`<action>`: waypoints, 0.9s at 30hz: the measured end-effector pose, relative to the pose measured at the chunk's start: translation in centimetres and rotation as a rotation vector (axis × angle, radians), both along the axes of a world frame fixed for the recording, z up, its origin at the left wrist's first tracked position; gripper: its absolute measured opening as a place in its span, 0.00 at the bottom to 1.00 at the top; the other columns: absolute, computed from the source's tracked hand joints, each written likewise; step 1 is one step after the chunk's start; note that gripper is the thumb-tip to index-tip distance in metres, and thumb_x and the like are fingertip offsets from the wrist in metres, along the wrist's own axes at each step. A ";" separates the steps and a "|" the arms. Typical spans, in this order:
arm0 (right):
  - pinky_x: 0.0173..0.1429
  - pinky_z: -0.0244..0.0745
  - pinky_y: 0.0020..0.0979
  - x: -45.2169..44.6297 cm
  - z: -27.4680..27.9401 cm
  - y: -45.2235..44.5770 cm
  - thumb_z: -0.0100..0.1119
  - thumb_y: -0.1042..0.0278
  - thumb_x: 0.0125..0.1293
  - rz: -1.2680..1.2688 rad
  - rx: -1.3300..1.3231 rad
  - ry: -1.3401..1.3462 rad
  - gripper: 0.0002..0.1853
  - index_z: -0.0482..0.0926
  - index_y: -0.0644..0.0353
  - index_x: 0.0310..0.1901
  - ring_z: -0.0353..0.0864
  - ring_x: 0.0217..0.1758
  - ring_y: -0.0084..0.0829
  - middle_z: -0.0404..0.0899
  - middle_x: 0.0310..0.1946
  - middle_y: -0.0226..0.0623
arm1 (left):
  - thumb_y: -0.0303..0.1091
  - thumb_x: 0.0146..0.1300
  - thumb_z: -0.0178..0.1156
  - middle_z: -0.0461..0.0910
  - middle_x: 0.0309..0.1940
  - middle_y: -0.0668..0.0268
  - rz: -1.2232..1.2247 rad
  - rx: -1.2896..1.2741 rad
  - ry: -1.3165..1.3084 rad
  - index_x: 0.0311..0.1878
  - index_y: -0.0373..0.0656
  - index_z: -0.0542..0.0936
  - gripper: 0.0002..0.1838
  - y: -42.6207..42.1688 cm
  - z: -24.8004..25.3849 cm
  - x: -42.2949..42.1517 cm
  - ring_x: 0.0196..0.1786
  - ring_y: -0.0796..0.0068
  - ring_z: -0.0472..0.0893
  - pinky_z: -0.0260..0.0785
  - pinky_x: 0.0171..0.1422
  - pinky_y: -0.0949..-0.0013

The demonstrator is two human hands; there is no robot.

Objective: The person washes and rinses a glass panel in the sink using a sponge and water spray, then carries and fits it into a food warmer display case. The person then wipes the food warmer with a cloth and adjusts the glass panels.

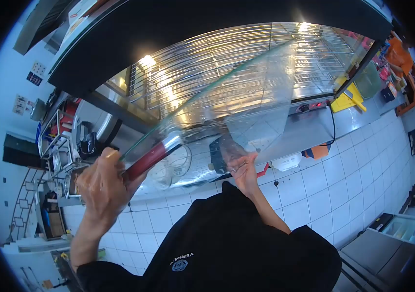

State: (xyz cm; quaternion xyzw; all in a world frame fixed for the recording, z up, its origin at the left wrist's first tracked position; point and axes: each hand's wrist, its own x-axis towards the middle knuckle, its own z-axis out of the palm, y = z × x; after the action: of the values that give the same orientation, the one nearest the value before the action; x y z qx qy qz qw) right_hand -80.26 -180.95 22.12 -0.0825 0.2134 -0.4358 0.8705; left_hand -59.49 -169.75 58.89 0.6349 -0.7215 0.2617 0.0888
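Note:
A clear glass pane (261,97) with a green-tinted edge is tilted in front of a lit display case. My left hand (102,182) is closed at the pane's lower left edge. A red stick-like piece with a shiny metal end (145,160) lies along that hand's thumb; its exact kind is unclear. At the pane's lower side, my right hand (244,168) grips the glass with bent fingers, its palm turned up. A dim reflection of a hand shows in the glass just above it.
Wire racks (207,53) fill the lit case, which has a dark frame (207,12). A yellow cloth or board (348,100) lies on the counter at the right. Metal pots and racks stand at the left. White tiles (324,194) lie below the counter.

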 end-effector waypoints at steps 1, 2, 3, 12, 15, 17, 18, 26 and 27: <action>0.48 0.73 0.36 -0.1 -0.2 -0.5 0.42 0.35 0.72 -0.088 -0.056 0.028 0.28 0.74 0.55 0.34 0.79 0.40 0.32 0.78 0.29 0.35 | 0.40 0.49 0.78 0.73 0.22 0.67 0.013 -0.020 0.026 0.43 0.38 0.71 0.27 0.4 -0.7 0.4 0.19 0.73 0.76 0.70 0.23 0.70; 0.42 0.73 0.34 -0.3 -0.8 -1.2 0.43 0.35 0.72 -0.177 -0.116 0.056 0.27 0.73 0.54 0.32 0.78 0.36 0.29 0.77 0.28 0.33 | 0.38 0.55 0.75 0.68 0.18 0.66 0.063 -0.044 0.103 0.46 0.37 0.69 0.26 0.8 -1.7 1.1 0.19 0.74 0.73 0.64 0.24 0.71; 0.37 0.72 0.31 -0.5 -0.4 -1.8 0.45 0.36 0.73 -0.263 -0.171 0.085 0.27 0.71 0.54 0.31 0.77 0.31 0.27 0.75 0.27 0.31 | 0.38 0.56 0.74 0.68 0.18 0.66 0.125 -0.073 0.173 0.44 0.38 0.69 0.25 1.1 -2.8 1.6 0.19 0.74 0.72 0.64 0.23 0.71; 0.18 0.61 0.21 -5.7 9.7 -10.6 0.52 0.38 0.71 -0.665 -0.538 0.831 0.27 0.64 0.53 0.24 0.64 0.13 0.17 0.62 0.13 0.24 | 0.51 0.67 0.62 0.64 0.26 0.67 0.227 -0.529 0.747 0.35 0.39 0.64 0.24 2.5 -19.6 4.2 0.26 0.77 0.67 0.61 0.30 0.72; 0.17 0.61 0.20 -6.6 13.7 -13.3 0.57 0.39 0.69 -0.605 -0.631 0.961 0.28 0.64 0.53 0.24 0.65 0.13 0.16 0.63 0.13 0.23 | 0.55 0.71 0.55 0.62 0.31 0.67 0.273 -0.649 1.043 0.36 0.38 0.64 0.26 -0.3 -24.4 2.6 0.32 0.76 0.66 0.61 0.39 0.73; 0.17 0.62 0.20 -6.6 15.3 -15.4 0.64 0.44 0.66 -0.590 -0.665 0.935 0.27 0.64 0.55 0.23 0.66 0.14 0.15 0.64 0.14 0.22 | 0.58 0.73 0.51 0.63 0.31 0.67 0.364 -0.644 0.981 0.38 0.38 0.64 0.27 -2.0 -27.2 2.6 0.31 0.75 0.66 0.60 0.37 0.72; 0.17 0.62 0.21 -6.6 15.8 -16.4 0.68 0.46 0.64 -0.581 -0.686 0.923 0.27 0.65 0.55 0.22 0.66 0.14 0.15 0.64 0.14 0.22 | 0.58 0.73 0.49 0.63 0.30 0.67 0.359 -0.654 1.027 0.38 0.39 0.64 0.27 -3.1 -27.7 2.1 0.31 0.74 0.66 0.60 0.37 0.72; 0.18 0.59 0.20 -5.5 17.1 -21.0 0.73 0.50 0.61 -0.570 -0.758 0.885 0.27 0.65 0.55 0.21 0.63 0.16 0.12 0.62 0.15 0.20 | 0.53 0.77 0.44 0.65 0.29 0.63 0.415 -0.683 1.117 0.39 0.37 0.63 0.24 -8.5 -31.3 2.5 0.30 0.71 0.67 0.62 0.36 0.68; 0.19 0.59 0.20 -5.4 17.0 -21.3 0.73 0.49 0.60 -0.577 -0.778 0.871 0.27 0.65 0.55 0.21 0.62 0.17 0.12 0.63 0.15 0.20 | 0.52 0.77 0.43 0.66 0.29 0.62 0.426 -0.684 1.112 0.39 0.37 0.63 0.23 -9.0 -31.4 2.9 0.31 0.71 0.68 0.62 0.36 0.67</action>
State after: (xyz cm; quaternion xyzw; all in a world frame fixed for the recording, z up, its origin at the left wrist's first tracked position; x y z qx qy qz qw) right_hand -85.63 -202.30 39.12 -0.5000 0.3871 -0.6241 0.4590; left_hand -56.59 -178.71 27.44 0.7391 -0.3052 0.1216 0.5880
